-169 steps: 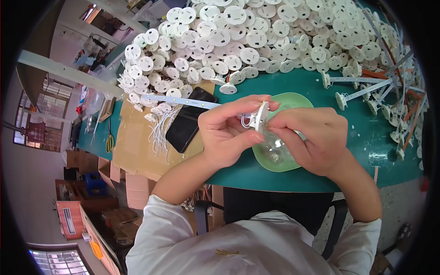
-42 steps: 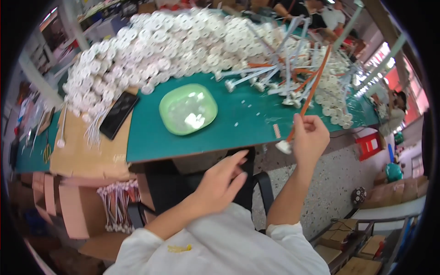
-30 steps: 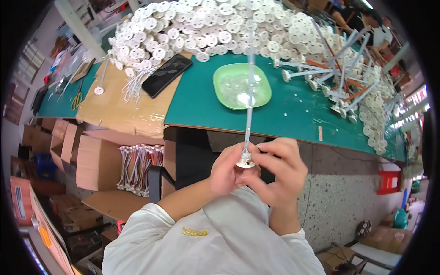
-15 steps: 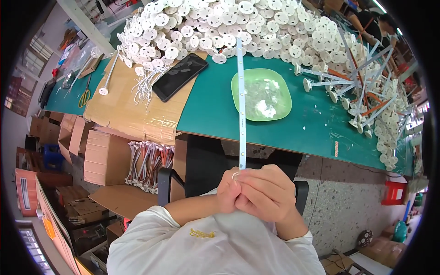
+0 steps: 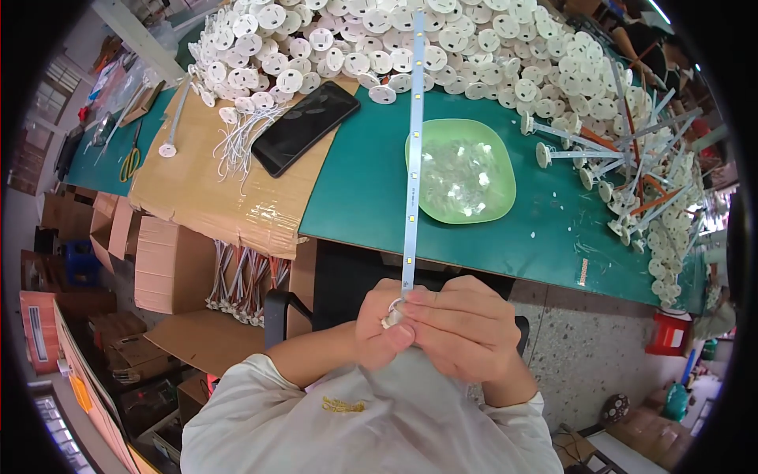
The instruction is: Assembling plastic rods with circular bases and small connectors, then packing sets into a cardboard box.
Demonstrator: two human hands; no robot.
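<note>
head view: both hands are drawn narrow and meet at the person's front, the left hand (image 5: pixel 377 325) curled round a small white base (image 5: pixel 392 317), the right hand (image 5: pixel 467 328) pinching beside it at the foot of a strip (image 5: pixel 414 174). most of the base is covered, so how the fingertips press on it cannot be told. the strip points up and away from the hands over the table (image 5: pixel 355 201), passing across the left edge of the bowl (image 5: pixel 507 150); gripping only its foot seems to leave the length free and the small work close to the eyes. the bowl sits just ahead of the right hand, with clear bits (image 5: pixel 462 178) inside, likely kept there for easy reach. ahead and left of the hands, a phone (image 5: pixel 304 130) lies on cardboard (image 5: pixel 217 207) next to loose wires (image 5: pixel 237 148). farther ahead, discs (image 5: pixel 335 59) are heaped, perhaps to leave the near edge for handling. well right of the hands, more strips (image 5: pixel 584 154) stick out in a tangle.
</note>
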